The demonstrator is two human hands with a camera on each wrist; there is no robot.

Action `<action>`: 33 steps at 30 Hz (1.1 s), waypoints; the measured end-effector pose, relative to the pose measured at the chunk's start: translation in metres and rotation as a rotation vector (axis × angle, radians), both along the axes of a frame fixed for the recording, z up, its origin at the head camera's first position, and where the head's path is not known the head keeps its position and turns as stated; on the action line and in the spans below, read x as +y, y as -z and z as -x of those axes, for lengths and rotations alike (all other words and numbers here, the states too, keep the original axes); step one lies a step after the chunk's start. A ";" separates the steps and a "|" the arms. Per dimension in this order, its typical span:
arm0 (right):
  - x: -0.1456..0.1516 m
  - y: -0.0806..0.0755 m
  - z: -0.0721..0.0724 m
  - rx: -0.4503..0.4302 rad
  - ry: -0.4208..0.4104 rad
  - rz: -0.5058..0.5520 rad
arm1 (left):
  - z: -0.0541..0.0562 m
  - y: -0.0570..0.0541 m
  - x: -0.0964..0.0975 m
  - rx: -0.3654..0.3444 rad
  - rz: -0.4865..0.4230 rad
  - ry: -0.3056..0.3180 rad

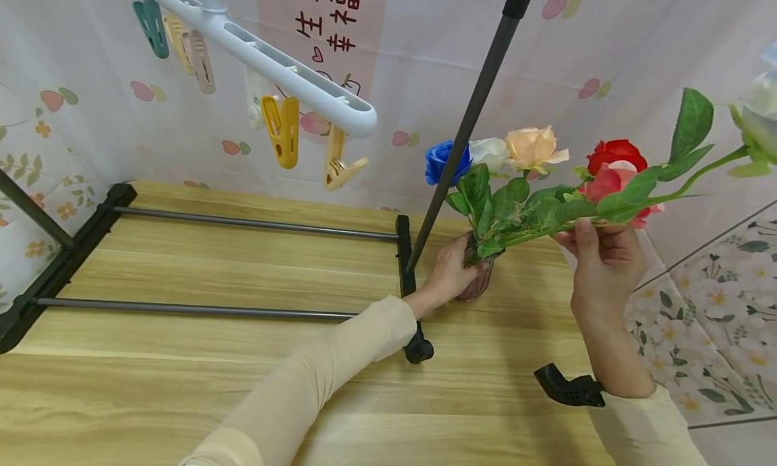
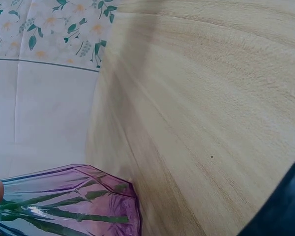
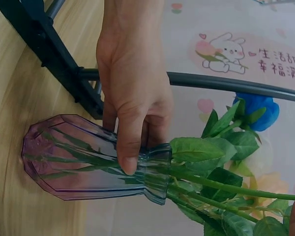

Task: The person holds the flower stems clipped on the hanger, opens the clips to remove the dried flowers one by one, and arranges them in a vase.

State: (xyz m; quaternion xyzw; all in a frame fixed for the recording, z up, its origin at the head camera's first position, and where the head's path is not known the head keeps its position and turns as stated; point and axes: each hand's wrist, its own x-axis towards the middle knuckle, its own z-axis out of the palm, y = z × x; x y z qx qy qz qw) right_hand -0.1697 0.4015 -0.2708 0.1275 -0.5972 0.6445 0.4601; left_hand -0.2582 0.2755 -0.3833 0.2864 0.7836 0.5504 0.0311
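Note:
A faceted glass vase (image 3: 83,167), clear above and pinkish purple toward its base, stands on the wooden surface with several green stems inside. My left hand (image 1: 449,274) grips it near the neck, thumb across the front in the right wrist view. Out of the vase spread a blue rose (image 1: 447,161), a peach rose (image 1: 534,147), a red rose (image 1: 616,157) and others. Between thumb and fingers, my right hand (image 1: 610,267) pinches the long green stem of a white rose (image 1: 761,112), which leans far to the right. That stem's lower end runs into the vase mouth.
A black rack frame (image 1: 255,312) lies left of the vase, and its dark upright pole (image 1: 476,108) passes in front of the blue rose. Overhead hangs a pale blue hanger bar (image 1: 291,75) with several clothespins (image 1: 280,132). Patterned cloth (image 1: 182,115) covers the back.

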 end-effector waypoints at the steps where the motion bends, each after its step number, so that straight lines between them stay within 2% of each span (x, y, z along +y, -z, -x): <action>1: 0.000 0.000 0.000 0.000 -0.001 0.001 | 0.000 0.000 0.000 0.004 0.001 -0.001; 12: -0.002 0.006 0.003 -0.029 -0.014 0.045 | -0.002 0.000 -0.001 0.005 0.025 -0.002; 24: -0.003 0.011 0.005 -0.060 -0.017 -0.006 | 0.000 0.003 0.000 0.039 0.045 -0.008; 33: -0.001 0.019 0.008 -0.073 -0.032 0.033 | 0.000 0.003 -0.001 0.018 0.042 0.001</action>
